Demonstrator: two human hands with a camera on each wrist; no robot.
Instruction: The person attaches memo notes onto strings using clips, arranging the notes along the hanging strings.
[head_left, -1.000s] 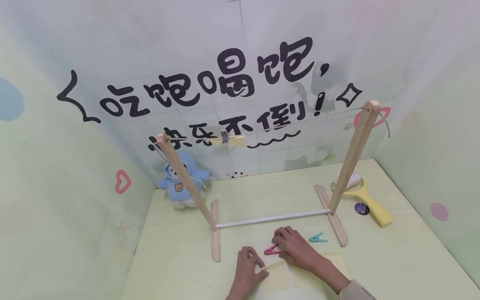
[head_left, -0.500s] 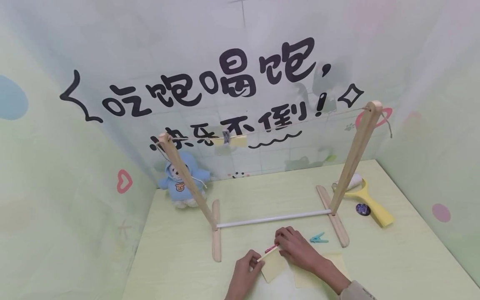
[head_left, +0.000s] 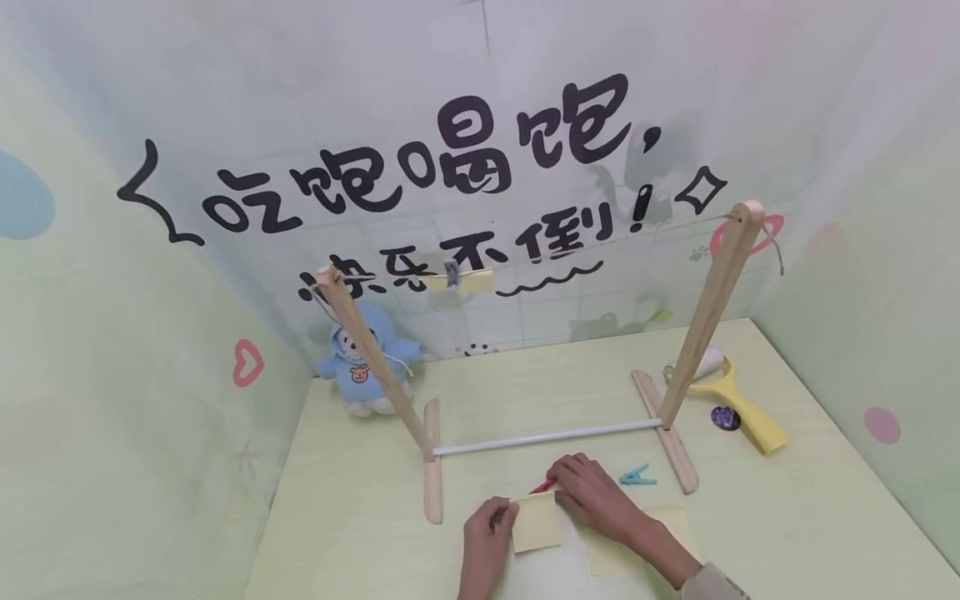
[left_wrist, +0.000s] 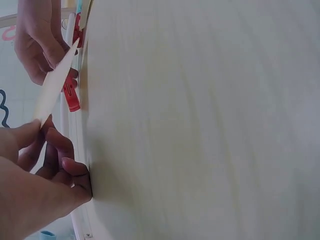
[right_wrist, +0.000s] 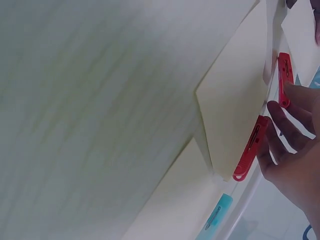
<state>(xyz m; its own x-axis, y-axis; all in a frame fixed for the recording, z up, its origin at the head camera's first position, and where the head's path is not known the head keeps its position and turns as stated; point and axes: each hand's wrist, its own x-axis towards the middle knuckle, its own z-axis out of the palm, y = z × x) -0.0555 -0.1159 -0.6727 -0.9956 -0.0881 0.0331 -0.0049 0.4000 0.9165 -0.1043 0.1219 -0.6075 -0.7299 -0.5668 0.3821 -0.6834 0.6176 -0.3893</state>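
Observation:
A small square of yellow paper (head_left: 537,525) is pinched along its upper left side by my left hand (head_left: 487,537); the left wrist view shows this paper (left_wrist: 55,87) nearly edge-on between thumb and fingers. My right hand (head_left: 600,500) is just right of it, thumb and fingers gripping a red clothespin (right_wrist: 284,80), whose tip is by the paper's top edge. A second red clothespin (right_wrist: 250,150) lies close below the right fingers, hidden in the head view. More yellow paper (head_left: 611,558) lies flat beneath the right forearm.
A wooden stand (head_left: 705,317) with a white rod (head_left: 547,436) and a string rises behind the hands. Paper (head_left: 476,281) hangs there from a grey clothespin (head_left: 452,273). A teal clothespin (head_left: 637,476), yellow roller (head_left: 742,408), dark oval object (head_left: 725,418) and plush toy (head_left: 360,375) stand around.
My left hand has raised the paper from the table and turned it upright, its top edge now near the right fingers. The right hand has stayed almost in place with the red clothespin.

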